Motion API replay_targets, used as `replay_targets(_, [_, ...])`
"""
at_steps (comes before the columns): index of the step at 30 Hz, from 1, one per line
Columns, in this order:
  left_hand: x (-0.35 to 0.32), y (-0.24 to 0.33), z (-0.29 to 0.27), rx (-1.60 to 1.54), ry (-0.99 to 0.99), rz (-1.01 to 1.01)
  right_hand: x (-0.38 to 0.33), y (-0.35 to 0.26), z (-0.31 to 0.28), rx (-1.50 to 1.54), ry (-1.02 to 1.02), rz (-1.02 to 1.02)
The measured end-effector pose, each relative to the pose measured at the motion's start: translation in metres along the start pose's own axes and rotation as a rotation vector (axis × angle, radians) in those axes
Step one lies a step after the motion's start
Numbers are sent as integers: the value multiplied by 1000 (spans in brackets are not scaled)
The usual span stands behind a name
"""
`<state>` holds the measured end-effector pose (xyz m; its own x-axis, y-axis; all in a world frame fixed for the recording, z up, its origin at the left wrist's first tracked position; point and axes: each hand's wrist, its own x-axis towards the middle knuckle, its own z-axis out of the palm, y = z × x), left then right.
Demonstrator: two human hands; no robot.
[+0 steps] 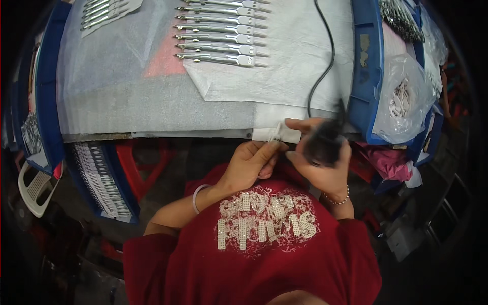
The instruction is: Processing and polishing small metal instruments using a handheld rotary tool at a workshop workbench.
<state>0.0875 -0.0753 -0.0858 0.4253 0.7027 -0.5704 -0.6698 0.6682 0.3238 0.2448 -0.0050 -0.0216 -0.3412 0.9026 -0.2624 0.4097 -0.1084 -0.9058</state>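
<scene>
Held over the lap, a small metal piece (275,133) is pinched by the left hand (250,163), while a black corded tool (323,144) is gripped by the right hand (325,168). Beyond, silver clips (221,30) are laid in rows on white foam sheet (127,96).

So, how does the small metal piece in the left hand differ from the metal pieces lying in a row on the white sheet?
The metal piece in the left hand is held up, mostly hidden by fingers; the row pieces lie flat on the white sheet, fully visible. The held piece is single and beside the black corded tool in the right hand; the row pieces are many, parallel, untouched. Both look silvery.
</scene>
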Motion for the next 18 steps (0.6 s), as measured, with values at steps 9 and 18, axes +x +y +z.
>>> replay_targets(9, [1, 9, -3, 58, -16, -92, -4, -34, -24, 429, -106, -693])
replay_targets(18, [0, 13, -1, 42, 13, -137, 8, -38, 9, 410, -167, -870])
